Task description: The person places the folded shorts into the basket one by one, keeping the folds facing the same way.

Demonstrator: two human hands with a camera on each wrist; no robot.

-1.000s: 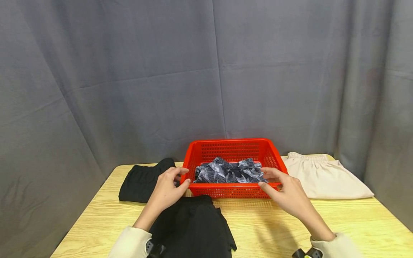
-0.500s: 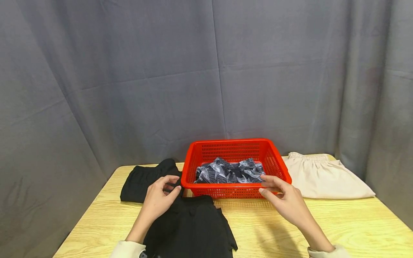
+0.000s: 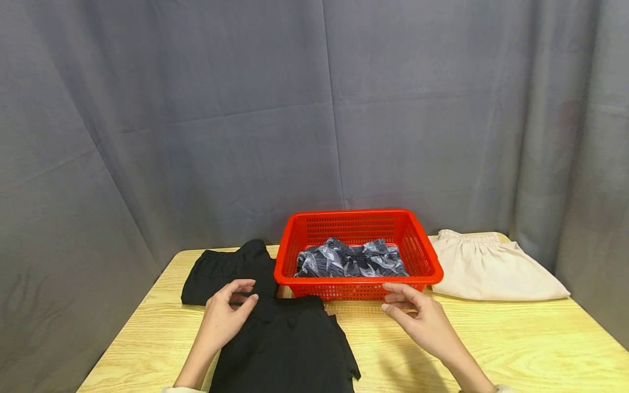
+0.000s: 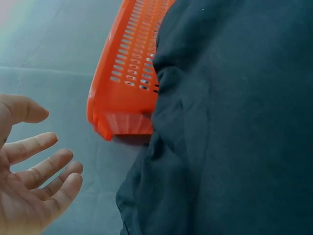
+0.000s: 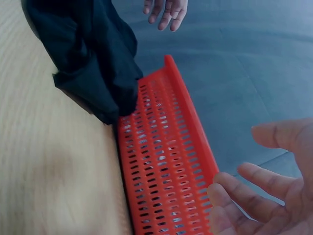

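Note:
A red plastic basket (image 3: 350,287) stands at the back middle of the table, with a crumpled black-and-grey patterned garment (image 3: 344,261) inside. My left hand (image 3: 223,316) hovers by the left edge of a black garment (image 3: 292,346), fingers loosely bent and holding nothing. In the left wrist view that hand (image 4: 36,181) is apart from the basket. My right hand (image 3: 420,322) is in front of the basket's right front corner, also holding nothing. The right wrist view has its fingertips (image 5: 222,196) overlapping the basket rim; whether they touch it cannot be told.
A folded black garment (image 3: 216,275) lies at the back left of the wooden table (image 3: 516,349). Cream shorts or trousers with a gathered waistband (image 3: 496,273) lie at the back right. A grey curtain (image 3: 245,136) hangs behind the table.
Both hands have drawn back from the basket toward the person, the left also moving left. The left hand has come away from the basket's corner. Basket and garments have stayed in place.

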